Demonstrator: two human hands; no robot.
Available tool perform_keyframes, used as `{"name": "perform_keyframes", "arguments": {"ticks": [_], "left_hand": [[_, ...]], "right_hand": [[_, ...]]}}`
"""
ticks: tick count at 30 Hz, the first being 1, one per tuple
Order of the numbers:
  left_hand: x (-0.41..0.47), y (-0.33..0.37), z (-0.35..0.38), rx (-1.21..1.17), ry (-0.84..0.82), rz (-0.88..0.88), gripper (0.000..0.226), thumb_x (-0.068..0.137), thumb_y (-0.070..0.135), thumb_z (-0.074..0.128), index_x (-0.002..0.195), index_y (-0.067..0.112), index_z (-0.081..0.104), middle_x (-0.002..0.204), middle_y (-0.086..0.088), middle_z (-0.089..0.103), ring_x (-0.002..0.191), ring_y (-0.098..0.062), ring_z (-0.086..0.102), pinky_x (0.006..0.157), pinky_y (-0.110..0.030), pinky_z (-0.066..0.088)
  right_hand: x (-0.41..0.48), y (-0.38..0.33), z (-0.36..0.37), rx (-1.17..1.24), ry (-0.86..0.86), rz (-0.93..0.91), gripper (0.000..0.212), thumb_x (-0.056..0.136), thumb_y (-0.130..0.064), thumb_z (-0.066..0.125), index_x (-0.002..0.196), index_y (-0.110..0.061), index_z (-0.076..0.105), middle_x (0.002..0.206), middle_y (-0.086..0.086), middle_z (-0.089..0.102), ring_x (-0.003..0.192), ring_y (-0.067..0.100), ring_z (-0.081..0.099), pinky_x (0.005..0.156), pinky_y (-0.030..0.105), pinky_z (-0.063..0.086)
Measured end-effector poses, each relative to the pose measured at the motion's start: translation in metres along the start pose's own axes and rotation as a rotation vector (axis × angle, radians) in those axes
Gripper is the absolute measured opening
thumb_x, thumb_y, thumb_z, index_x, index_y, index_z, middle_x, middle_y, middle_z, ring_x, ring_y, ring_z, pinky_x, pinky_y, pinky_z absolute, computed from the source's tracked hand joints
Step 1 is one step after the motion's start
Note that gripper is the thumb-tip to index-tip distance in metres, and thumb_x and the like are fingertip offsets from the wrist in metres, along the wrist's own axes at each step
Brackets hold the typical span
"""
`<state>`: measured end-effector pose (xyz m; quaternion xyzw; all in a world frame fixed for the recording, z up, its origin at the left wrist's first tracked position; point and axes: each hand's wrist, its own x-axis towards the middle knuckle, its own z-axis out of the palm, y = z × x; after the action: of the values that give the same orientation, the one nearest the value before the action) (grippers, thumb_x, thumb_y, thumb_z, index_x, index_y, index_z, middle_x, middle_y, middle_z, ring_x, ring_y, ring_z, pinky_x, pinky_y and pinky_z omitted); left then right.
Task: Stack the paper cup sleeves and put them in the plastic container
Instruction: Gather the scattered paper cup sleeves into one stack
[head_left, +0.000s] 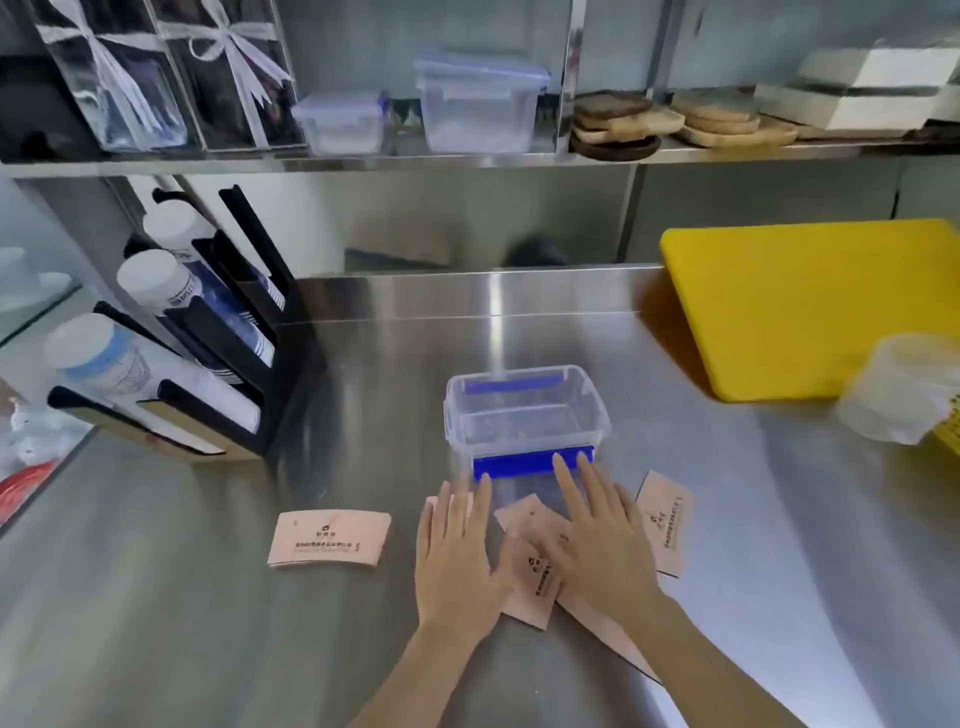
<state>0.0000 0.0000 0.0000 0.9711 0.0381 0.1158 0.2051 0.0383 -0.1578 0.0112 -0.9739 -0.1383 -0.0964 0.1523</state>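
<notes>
A clear plastic container (524, 415) with blue clips stands open and empty on the steel counter. Several pink paper cup sleeves lie flat in front of it. One sleeve (328, 540) lies alone to the left. Another sleeve (667, 522) lies to the right. Between them is a loose pile of sleeves (530, 587) under my hands. My left hand (457, 556) rests flat with its fingers spread, on the pile's left edge. Flat on the pile's right part lies my right hand (597, 545), its fingertips near the container's front clip. Neither hand grips anything.
A yellow cutting board (810, 306) lies at the back right, with a bagged stack of lids (904, 395) in front of it. A black rack of cups (182, 343) stands at the left. A shelf above holds lidded containers (480, 101) and wooden coasters (618, 124).
</notes>
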Motion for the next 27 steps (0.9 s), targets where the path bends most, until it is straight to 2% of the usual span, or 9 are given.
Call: {"name": "perform_keyframes", "arguments": {"ticks": [3,6,9,12,15,17,20,23,27], "left_hand": [[-0.016,0.005,0.013,0.052,-0.089,0.042,0.064,0.084,0.057,0.031,0.138,0.023,0.034,0.146,-0.001,0.04,0.137,-0.022,0.032,0.11,-0.033,0.004],[-0.03,0.01,0.022,0.085,-0.18,0.057,0.066,0.077,0.064,0.035,0.127,0.025,0.05,0.133,0.004,0.056,0.128,-0.019,0.046,0.107,-0.032,0.01],[-0.033,0.012,0.023,0.105,-0.158,0.071,0.061,0.073,0.064,0.043,0.116,0.024,0.061,0.117,0.009,0.067,0.115,-0.014,0.058,0.102,-0.031,0.02],[-0.033,0.015,0.025,0.014,-0.148,0.052,0.06,0.068,0.06,0.059,0.115,0.022,0.06,0.111,0.01,0.068,0.108,-0.011,0.06,0.098,-0.027,0.024],[-0.028,0.019,0.027,-0.121,-0.201,-0.057,0.063,0.075,0.055,0.055,0.129,0.026,0.04,0.117,0.009,0.056,0.113,-0.014,0.046,0.099,-0.027,0.028],[-0.026,0.023,0.024,-0.214,-0.206,-0.122,0.063,0.073,0.049,0.06,0.128,0.028,0.037,0.113,0.009,0.054,0.11,-0.013,0.044,0.095,-0.028,0.032],[-0.021,0.026,0.02,-0.383,-0.19,-0.243,0.054,0.072,0.033,0.068,0.12,0.028,0.043,0.111,0.006,0.056,0.103,-0.015,0.047,0.086,-0.03,0.04],[-0.013,0.024,0.013,-0.51,-0.231,-0.333,0.035,0.077,0.02,0.067,0.109,0.024,0.053,0.111,0.003,0.064,0.097,-0.014,0.051,0.081,-0.031,0.043],[-0.007,0.023,0.001,-0.537,-0.261,-0.269,0.018,0.088,0.017,0.052,0.104,0.021,0.059,0.11,0.001,0.068,0.099,-0.017,0.057,0.089,-0.037,0.045]], "right_hand": [[-0.009,0.009,0.016,0.042,-0.13,0.04,0.08,0.081,-0.064,0.035,0.145,-0.03,0.001,0.156,-0.001,0.017,0.143,0.018,0.015,0.114,0.038,0.016],[-0.013,0.015,0.026,0.1,-0.235,0.069,0.083,0.078,-0.068,0.038,0.145,-0.03,0.007,0.154,-0.004,0.024,0.14,0.015,0.021,0.112,0.035,0.018],[-0.013,0.016,0.029,0.133,-0.291,0.042,0.079,0.077,-0.064,0.046,0.142,-0.027,0.019,0.151,-0.004,0.029,0.138,0.014,0.025,0.11,0.034,0.02],[-0.011,0.012,0.027,0.182,-0.278,0.062,0.074,0.074,-0.058,0.054,0.136,-0.025,0.029,0.139,-0.002,0.042,0.127,0.019,0.037,0.103,0.036,0.026],[-0.007,0.009,0.022,0.218,-0.265,0.102,0.069,0.073,-0.052,0.06,0.131,-0.027,0.033,0.129,-0.002,0.05,0.119,0.02,0.041,0.099,0.035,0.027],[-0.004,0.01,0.018,0.253,-0.256,0.126,0.064,0.075,-0.047,0.062,0.129,-0.027,0.036,0.122,-0.003,0.053,0.115,0.019,0.043,0.095,0.033,0.027],[0.001,0.014,0.009,0.36,-0.245,0.161,0.049,0.076,-0.038,0.067,0.119,-0.025,0.048,0.107,-0.003,0.061,0.102,0.018,0.053,0.086,0.031,0.032],[0.003,0.02,-0.003,0.525,-0.278,0.266,0.032,0.078,-0.031,0.069,0.104,-0.021,0.054,0.094,-0.001,0.066,0.085,0.016,0.06,0.081,0.037,0.05],[-0.001,0.031,-0.014,0.614,-0.301,0.307,0.017,0.08,-0.03,0.066,0.089,-0.02,0.055,0.083,-0.003,0.067,0.077,0.015,0.062,0.075,0.037,0.053]]}}
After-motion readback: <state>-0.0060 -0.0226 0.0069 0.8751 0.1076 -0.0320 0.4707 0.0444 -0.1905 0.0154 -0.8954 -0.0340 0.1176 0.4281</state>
